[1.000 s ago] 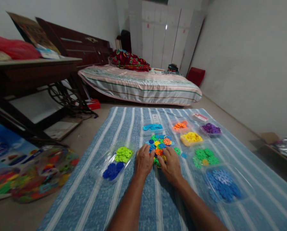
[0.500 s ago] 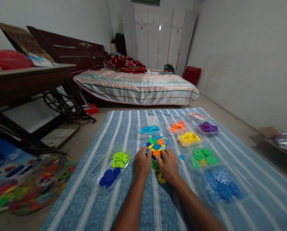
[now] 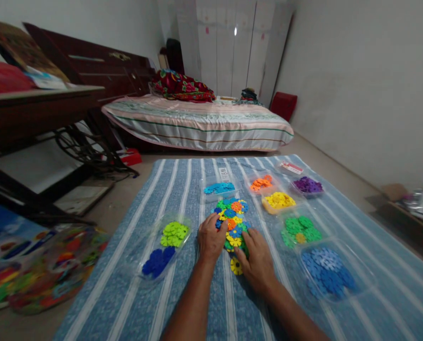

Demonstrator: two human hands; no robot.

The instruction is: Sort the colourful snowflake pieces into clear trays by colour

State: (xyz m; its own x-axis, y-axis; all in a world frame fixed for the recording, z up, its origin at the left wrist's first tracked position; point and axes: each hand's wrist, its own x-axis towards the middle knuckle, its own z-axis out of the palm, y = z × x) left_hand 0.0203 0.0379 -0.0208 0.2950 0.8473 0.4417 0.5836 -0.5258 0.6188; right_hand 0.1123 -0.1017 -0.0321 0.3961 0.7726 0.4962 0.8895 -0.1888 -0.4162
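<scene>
A mixed pile of coloured plastic snowflake pieces (image 3: 233, 215) lies in the middle of a blue striped mat (image 3: 183, 293). My left hand (image 3: 210, 239) rests palm down on the pile's left edge. On the pile's near right edge my right hand (image 3: 258, 259) lies flat, its fingers over several pieces. One yellow piece (image 3: 236, 266) sits on the mat between the two hands. Neither hand visibly grips a piece; the fingertips are partly hidden among the pieces.
Clear trays ring the pile: lime and dark blue pieces (image 3: 167, 244) on the left, cyan (image 3: 218, 188), orange (image 3: 261, 182), purple (image 3: 306, 185), yellow (image 3: 278, 201), green (image 3: 299, 229), blue (image 3: 327, 274). A bag of pieces (image 3: 51, 270) lies left. A bed (image 3: 197, 123) stands behind.
My right hand has drawn back toward me along the pile's right edge, uncovering more pieces and the yellow one. My left hand stays at the left edge. The camera has shifted slightly.
</scene>
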